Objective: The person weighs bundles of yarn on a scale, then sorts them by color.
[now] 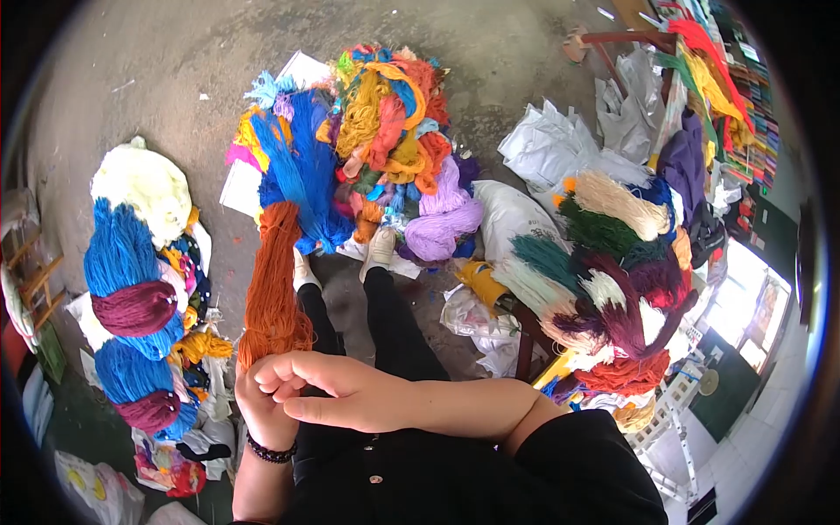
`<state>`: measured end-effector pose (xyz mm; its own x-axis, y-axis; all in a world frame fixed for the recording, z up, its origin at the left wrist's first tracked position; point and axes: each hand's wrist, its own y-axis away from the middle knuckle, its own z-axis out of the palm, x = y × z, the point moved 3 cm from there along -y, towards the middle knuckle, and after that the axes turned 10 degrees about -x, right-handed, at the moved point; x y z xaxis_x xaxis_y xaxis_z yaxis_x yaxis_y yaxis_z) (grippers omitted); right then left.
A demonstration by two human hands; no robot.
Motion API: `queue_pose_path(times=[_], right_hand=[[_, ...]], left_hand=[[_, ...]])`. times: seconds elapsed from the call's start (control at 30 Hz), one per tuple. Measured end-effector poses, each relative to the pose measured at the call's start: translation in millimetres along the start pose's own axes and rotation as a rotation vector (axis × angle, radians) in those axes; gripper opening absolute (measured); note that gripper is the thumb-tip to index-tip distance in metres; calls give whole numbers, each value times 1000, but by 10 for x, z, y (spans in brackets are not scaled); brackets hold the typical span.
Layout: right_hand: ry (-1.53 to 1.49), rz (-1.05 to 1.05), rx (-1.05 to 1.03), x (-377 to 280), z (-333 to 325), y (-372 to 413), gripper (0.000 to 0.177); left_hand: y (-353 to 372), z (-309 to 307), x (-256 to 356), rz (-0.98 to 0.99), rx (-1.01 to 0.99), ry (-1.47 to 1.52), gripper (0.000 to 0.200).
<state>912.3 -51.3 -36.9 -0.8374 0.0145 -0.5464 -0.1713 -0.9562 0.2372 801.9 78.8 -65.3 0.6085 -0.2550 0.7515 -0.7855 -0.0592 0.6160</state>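
Note:
A long skein of rust-orange yarn (273, 280) hangs from my left hand (262, 411), which is closed at its near end and has a dark beaded bracelet at the wrist. The skein's far end reaches the blue yarn (311, 175) of the floor pile. My right hand (328, 385) reaches across from the right, loosely curved against my left hand. Its thumb stands apart from its bent fingers, and no yarn shows between them. The grip of my left fingers is partly hidden behind my right hand.
Multicoloured yarn (385, 114) is heaped on the floor by my shoes (380, 248). Blue and maroon skeins (131, 262) lie at left beside a cream bundle (140, 188). More skeins (612, 262) are stacked at right, near white sacks (547, 144) and a plastic bag (481, 319).

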Motion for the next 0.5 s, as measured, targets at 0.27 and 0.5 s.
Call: queue_pose_path(times=[0.27, 0.5], right_hand=[[257, -48, 15, -532, 400, 239, 45], [413, -106, 135, -983, 751, 625, 37]], left_hand=[[27, -58, 869, 99, 124, 169, 8], [317, -95, 1342, 48, -4, 364, 8]])
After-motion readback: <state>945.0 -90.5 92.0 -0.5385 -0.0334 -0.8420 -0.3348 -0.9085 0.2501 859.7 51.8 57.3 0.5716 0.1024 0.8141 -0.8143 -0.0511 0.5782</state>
